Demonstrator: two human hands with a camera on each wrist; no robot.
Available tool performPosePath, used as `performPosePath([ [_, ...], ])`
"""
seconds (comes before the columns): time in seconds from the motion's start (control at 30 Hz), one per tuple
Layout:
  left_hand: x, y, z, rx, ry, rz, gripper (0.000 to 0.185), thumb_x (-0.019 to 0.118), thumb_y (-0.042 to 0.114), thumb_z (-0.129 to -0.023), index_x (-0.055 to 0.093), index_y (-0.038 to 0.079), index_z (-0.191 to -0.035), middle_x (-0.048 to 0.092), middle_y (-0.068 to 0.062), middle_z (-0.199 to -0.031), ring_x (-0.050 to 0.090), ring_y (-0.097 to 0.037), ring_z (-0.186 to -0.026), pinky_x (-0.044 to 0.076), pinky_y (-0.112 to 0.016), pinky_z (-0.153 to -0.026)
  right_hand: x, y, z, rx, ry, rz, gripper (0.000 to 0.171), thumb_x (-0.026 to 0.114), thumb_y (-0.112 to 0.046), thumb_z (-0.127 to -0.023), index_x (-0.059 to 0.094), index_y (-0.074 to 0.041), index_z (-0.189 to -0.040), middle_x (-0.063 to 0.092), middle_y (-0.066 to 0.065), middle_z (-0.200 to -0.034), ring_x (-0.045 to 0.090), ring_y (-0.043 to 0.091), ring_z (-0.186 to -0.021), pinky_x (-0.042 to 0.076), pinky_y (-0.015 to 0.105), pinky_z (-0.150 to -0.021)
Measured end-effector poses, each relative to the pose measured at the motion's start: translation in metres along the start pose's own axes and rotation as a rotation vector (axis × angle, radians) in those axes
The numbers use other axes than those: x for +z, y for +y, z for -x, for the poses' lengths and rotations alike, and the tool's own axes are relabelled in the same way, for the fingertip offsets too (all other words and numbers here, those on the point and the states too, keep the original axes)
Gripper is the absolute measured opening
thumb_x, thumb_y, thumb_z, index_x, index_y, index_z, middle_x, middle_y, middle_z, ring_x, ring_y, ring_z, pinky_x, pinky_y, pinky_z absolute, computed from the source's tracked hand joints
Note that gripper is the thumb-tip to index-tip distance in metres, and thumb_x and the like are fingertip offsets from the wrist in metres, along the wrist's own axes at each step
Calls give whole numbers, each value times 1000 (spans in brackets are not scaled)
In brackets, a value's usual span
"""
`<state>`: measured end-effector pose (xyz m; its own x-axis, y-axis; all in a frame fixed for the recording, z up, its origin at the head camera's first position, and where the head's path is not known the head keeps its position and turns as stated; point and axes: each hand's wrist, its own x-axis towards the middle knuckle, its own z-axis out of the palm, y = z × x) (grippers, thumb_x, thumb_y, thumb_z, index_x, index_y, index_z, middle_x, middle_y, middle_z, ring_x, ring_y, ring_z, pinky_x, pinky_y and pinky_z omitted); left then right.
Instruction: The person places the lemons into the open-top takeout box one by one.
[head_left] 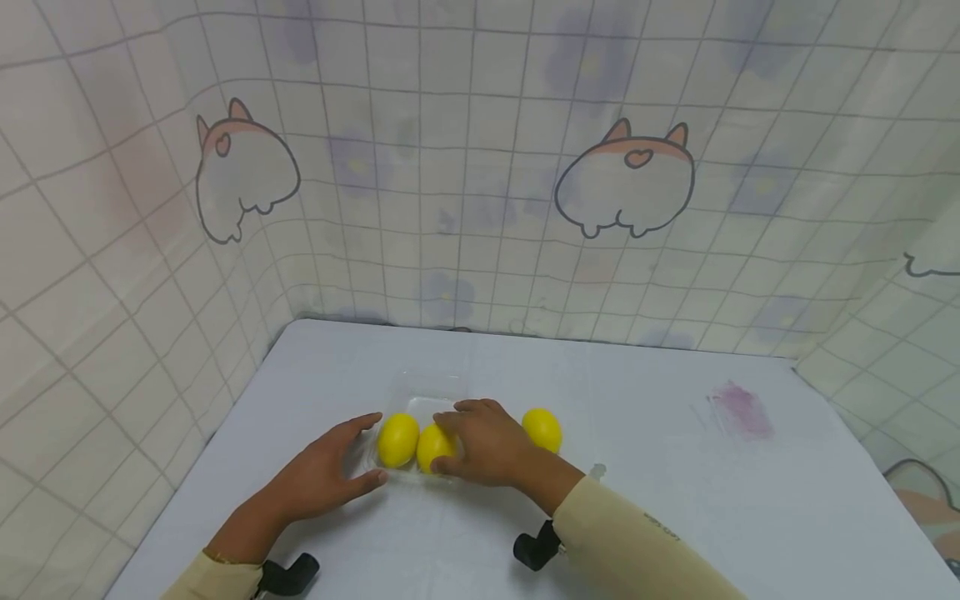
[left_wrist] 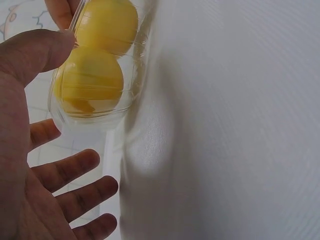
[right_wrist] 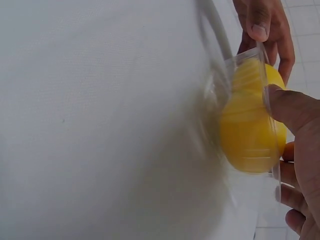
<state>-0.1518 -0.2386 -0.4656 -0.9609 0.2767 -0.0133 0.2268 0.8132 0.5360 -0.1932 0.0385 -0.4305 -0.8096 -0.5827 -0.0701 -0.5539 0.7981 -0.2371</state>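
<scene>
Two yellow lemons sit side by side in a clear plastic box (head_left: 423,406) on the table: a left lemon (head_left: 398,440) and a right lemon (head_left: 436,450). My right hand (head_left: 491,446) reaches over the box's right side and holds the right lemon, thumb on its near side and fingers over the top. Around the box's left end, my left hand (head_left: 322,471) is spread, with its thumb (left_wrist: 52,47) at the clear rim and the other fingers apart. A third lemon (head_left: 542,429) lies on the table just beyond my right wrist.
The white table (head_left: 637,392) has a pinkish stain (head_left: 741,410) toward its right side. A patterned curtain (head_left: 487,183) encloses the back and sides. Black wrist-camera mounts stick out below both wrists.
</scene>
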Motion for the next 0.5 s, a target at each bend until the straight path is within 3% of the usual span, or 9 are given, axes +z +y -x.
performPosePath([
  [0.5, 0, 2, 0, -35, -6, -9, 89, 73, 64, -86, 40, 23, -157, 41, -13, -159, 38, -40, -145, 33, -64, -114, -30, 24, 31, -7, 49, -56, 70, 70, -57, -92, 55, -21, -149, 58, -4, -146, 42, 26, -143, 38, 51, -116],
])
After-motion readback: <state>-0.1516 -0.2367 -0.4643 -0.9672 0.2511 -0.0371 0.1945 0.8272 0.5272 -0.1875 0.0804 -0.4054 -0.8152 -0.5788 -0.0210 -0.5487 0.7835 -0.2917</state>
